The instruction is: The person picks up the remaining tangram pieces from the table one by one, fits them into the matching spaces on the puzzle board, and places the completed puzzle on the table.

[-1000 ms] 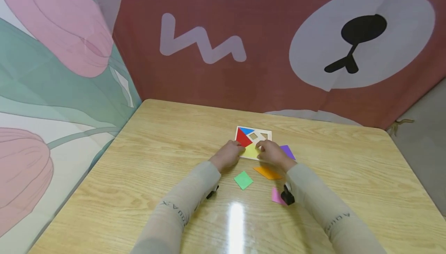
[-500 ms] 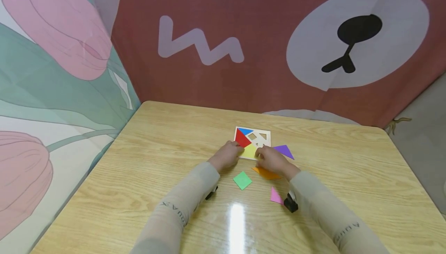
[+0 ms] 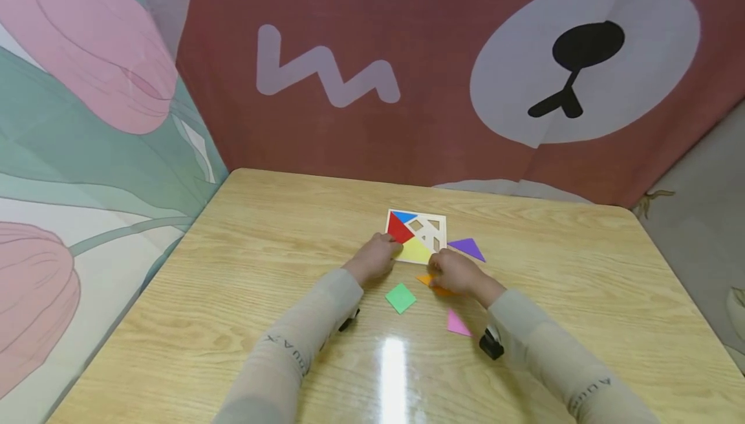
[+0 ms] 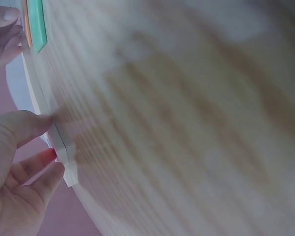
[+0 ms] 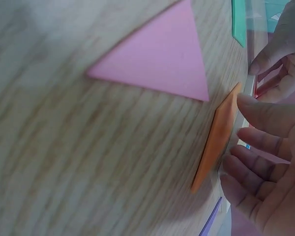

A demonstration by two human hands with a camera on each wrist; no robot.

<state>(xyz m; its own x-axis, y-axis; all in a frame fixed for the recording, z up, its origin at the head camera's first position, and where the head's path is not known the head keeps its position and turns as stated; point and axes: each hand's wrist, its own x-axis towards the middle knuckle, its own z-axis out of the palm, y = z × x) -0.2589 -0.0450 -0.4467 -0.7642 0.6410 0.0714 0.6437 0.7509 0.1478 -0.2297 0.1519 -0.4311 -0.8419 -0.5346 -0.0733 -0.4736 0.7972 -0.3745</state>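
A white tangram tray (image 3: 431,233) lies on the table, with a red triangle (image 3: 400,228), a blue triangle (image 3: 403,216) and a yellow triangle (image 3: 414,251) in it; its other recesses are bare. At its front left, my left hand (image 3: 374,258) holds the tray's edge between thumb and fingers, as the left wrist view shows. My right hand (image 3: 458,271) is over an orange parallelogram (image 5: 218,135) in front of the tray. Its thumb is close to one tip of that piece, and its loosely bent fingers are on the tray side; contact with the piece is unclear.
A green square (image 3: 400,298) and a pink triangle (image 3: 458,324) lie nearer to me on the wooden table (image 3: 291,230). To the right of the tray is a purple triangle (image 3: 469,249). A printed cloth (image 3: 349,139) hangs behind the table.
My right hand has drawn back from the yellow triangle, towards me, and now covers part of the orange parallelogram. My left hand stays at the tray. The view has shifted slightly.
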